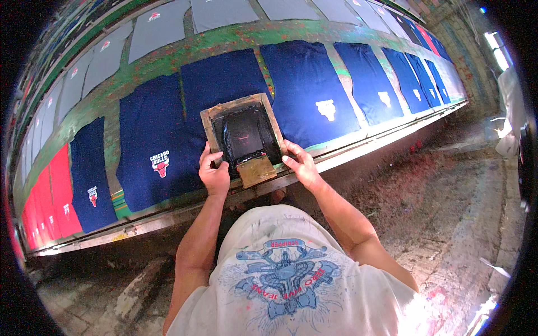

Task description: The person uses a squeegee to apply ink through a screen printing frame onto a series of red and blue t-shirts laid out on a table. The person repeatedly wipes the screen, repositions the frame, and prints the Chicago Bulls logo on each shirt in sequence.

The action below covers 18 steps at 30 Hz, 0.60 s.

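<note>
A wood-framed printing screen (pixel 212 129) with dark ink-coated mesh lies over a navy shirt panel (pixel 219 73) at the table's near edge. My left hand (pixel 214 173) grips the frame's lower left side. On the lower right side, my right hand (pixel 302 168) holds the frame with fingers curled round it. Between my hands a squeegee with a pale wooden handle (pixel 255 171) sits across the lower part of the screen. The part of the panel beneath the screen is hidden. Navy panels with printed bull-head emblems (pixel 161 164) lie to either side.
The long green-topped table (pixel 147 75) runs left to right, carrying several red panels (pixel 49 196) at left and grey ones (pixel 154 36) along the far side. Its near rail (pixel 336 159) borders a stained concrete floor (pixel 448 213). A pale cloth (pixel 510 101) hangs at far right.
</note>
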### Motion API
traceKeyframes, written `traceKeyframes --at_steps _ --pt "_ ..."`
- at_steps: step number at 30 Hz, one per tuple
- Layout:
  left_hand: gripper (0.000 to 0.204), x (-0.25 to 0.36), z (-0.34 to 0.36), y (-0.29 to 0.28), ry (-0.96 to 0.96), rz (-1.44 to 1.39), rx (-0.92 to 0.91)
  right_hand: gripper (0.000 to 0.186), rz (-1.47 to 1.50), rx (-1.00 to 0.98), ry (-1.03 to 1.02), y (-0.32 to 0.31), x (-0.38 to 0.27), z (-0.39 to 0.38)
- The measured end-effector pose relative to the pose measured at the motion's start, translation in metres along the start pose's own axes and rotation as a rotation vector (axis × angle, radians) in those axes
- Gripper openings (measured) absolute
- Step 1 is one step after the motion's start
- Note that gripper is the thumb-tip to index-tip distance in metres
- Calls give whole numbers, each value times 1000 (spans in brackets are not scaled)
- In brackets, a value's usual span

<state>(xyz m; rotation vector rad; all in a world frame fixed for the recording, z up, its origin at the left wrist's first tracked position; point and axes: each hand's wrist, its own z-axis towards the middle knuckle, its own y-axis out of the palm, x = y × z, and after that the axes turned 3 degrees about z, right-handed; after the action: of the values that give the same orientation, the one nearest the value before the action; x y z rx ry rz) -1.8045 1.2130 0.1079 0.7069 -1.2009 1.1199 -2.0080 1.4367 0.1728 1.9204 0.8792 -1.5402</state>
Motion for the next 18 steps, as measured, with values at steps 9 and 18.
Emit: traceKeyframes --at_steps 9,18 --pt "38 -14 3 6 -38 -215 2 62 28 -13 6 -3 10 5" --pt "36 -9 2 7 -88 -182 6 64 57 -43 -18 -8 15 8"
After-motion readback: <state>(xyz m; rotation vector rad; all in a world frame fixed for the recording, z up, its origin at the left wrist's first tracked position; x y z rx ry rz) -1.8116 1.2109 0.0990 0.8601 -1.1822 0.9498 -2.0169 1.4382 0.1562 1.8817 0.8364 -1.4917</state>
